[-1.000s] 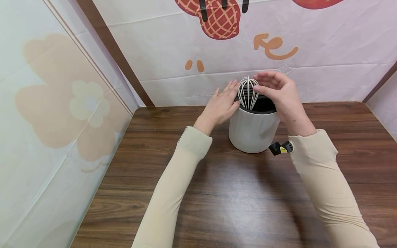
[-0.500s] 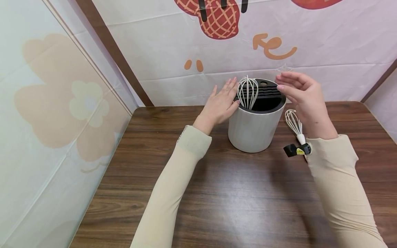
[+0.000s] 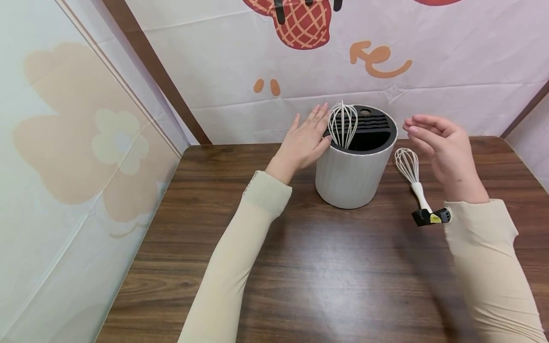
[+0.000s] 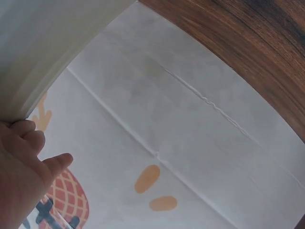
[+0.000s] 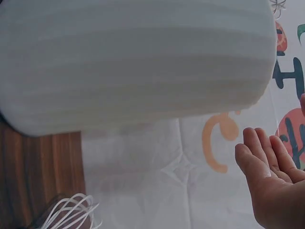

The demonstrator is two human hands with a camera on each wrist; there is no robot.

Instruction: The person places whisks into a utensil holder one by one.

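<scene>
A white utensil holder (image 3: 349, 183) with a black slotted top stands near the back of the table. One whisk (image 3: 342, 125) stands in it at the left, wires up, its handle hidden inside. My left hand (image 3: 303, 141) rests with straight fingers against the holder's upper left side. To the right of the holder my right hand (image 3: 443, 152) is in the air, fingers loosely bent, holding nothing. Below and left of that hand a second white whisk (image 3: 413, 174) lies on the table; the black wrist camera (image 3: 431, 217) covers its handle end. In the right wrist view the holder (image 5: 143, 67) fills the top.
The brown wooden table (image 3: 317, 276) ends at a printed fabric backdrop (image 3: 227, 71) close behind the holder. Another fabric panel (image 3: 86, 157) with a flower print borders the left side.
My right hand has moved right, away from the holder's top, uncovering the slotted top and the whisk lying on the table. My left hand stays on the holder.
</scene>
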